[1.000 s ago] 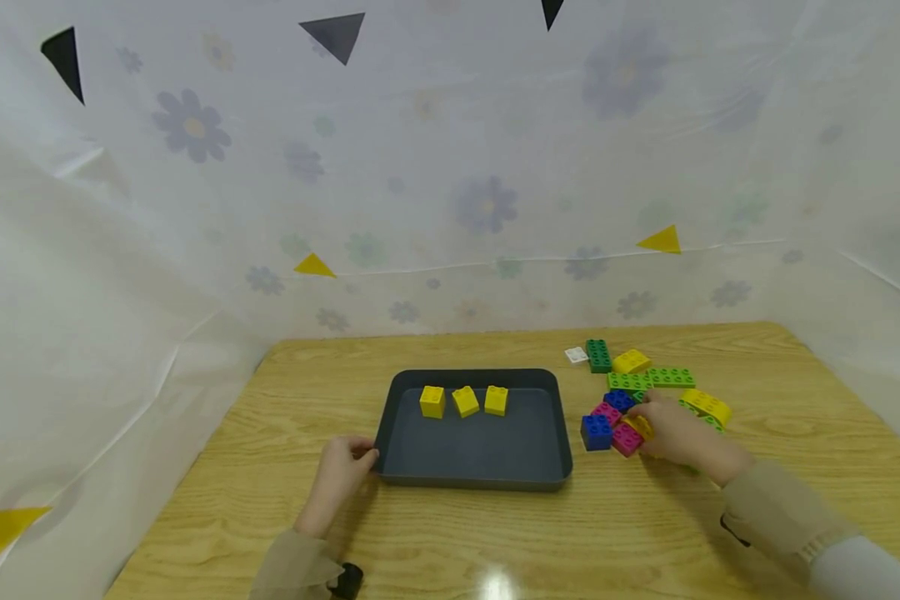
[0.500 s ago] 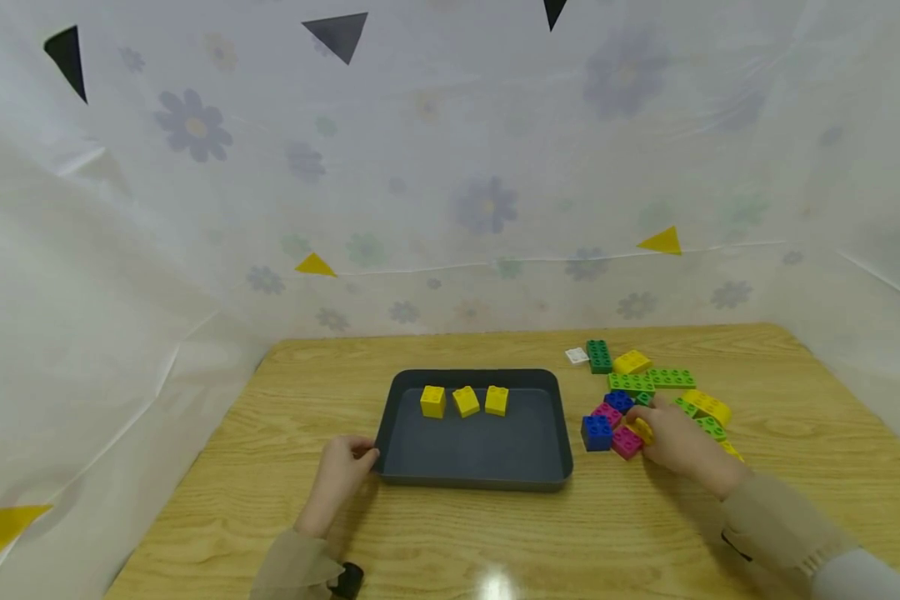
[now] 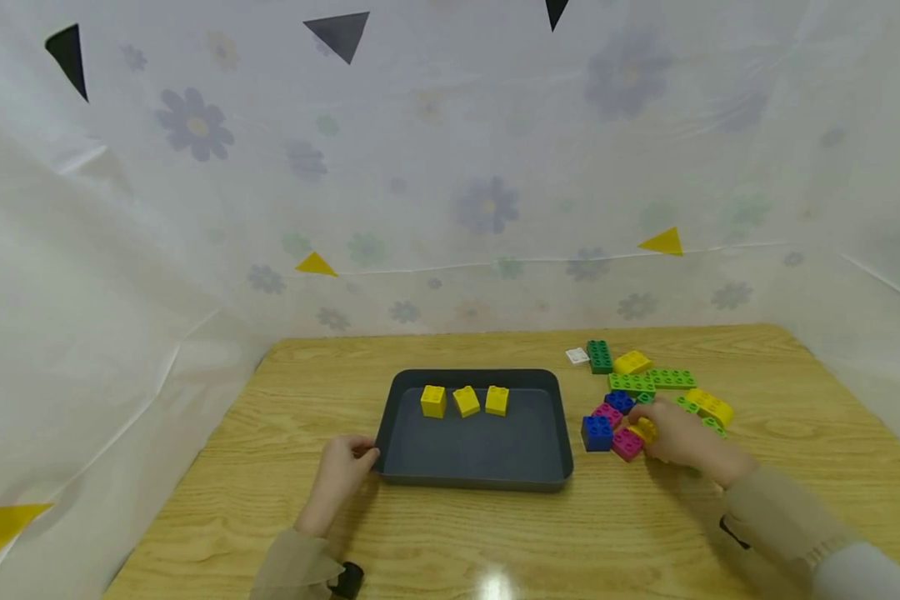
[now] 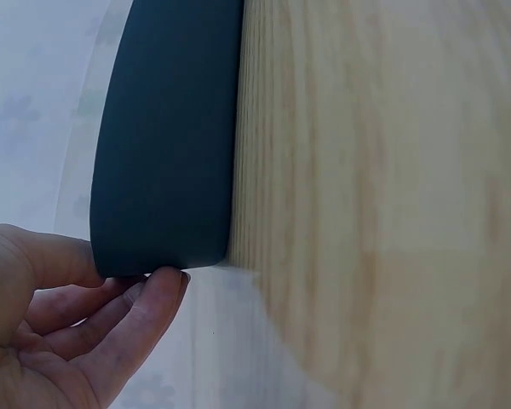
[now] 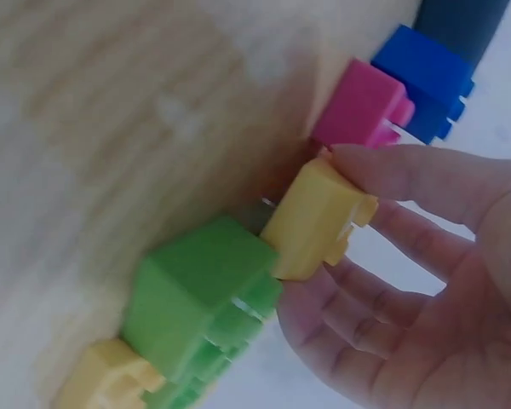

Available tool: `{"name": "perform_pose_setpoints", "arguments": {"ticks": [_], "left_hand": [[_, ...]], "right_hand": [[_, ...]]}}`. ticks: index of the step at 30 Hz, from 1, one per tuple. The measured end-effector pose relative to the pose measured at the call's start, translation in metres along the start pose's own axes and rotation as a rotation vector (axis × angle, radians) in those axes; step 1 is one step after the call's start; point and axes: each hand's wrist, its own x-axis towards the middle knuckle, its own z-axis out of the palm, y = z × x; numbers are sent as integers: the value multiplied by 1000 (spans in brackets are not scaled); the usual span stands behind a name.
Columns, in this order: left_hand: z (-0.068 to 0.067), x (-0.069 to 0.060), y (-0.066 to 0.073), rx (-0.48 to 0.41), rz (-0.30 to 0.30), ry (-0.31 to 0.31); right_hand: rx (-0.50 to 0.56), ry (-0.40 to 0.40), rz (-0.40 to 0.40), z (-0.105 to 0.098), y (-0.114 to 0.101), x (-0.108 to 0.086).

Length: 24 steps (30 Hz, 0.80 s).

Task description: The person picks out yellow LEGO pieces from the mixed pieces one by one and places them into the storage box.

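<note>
My left hand [image 3: 342, 468] pinches the left edge of a dark grey tray [image 3: 472, 482] near its front corner. In the left wrist view, the thumb and fingertips meet the tray's end wall [image 4: 166, 153]. Three yellow toy bricks [image 3: 433, 402] lie in a row toward the back of the tray. To the right, my right hand [image 3: 671, 433] is down in a group of bricks. Its thumb and fingers hold a small yellow brick [image 5: 311, 221], low by the table. Beside that are a pink brick [image 5: 362, 102], a blue brick [image 5: 426, 72] and a green brick [image 5: 196, 290].
Behind the right hand lie light green bricks [image 3: 671, 379], a dark green brick [image 3: 599, 357], a white flat piece [image 3: 577, 356] and a yellow brick [image 3: 632, 362]. A rounded yellow brick [image 3: 711, 407] is to its right. A flowered curtain [image 3: 487, 208] rises behind the wooden table [image 3: 435, 542].
My right hand shifted slightly among the bricks, and the small yellow brick at its fingertips moved a little to the right. The left hand and tray stayed in place.
</note>
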Motion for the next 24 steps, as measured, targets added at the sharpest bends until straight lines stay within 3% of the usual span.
{"name": "perform_pose_setpoints", "arguments": {"ticks": [6,18,24], "left_hand": [[1,0,0,-11,-5,-2],[0,-1,2,-26,-8,-2],[-1,-1,2,-26,-4,-5]], "right_hand": [[2,-72,-8,-24,-2,5],[10,-61,-60,-61,-26,29],[22,-54,-94,-74,-48,44]]}}
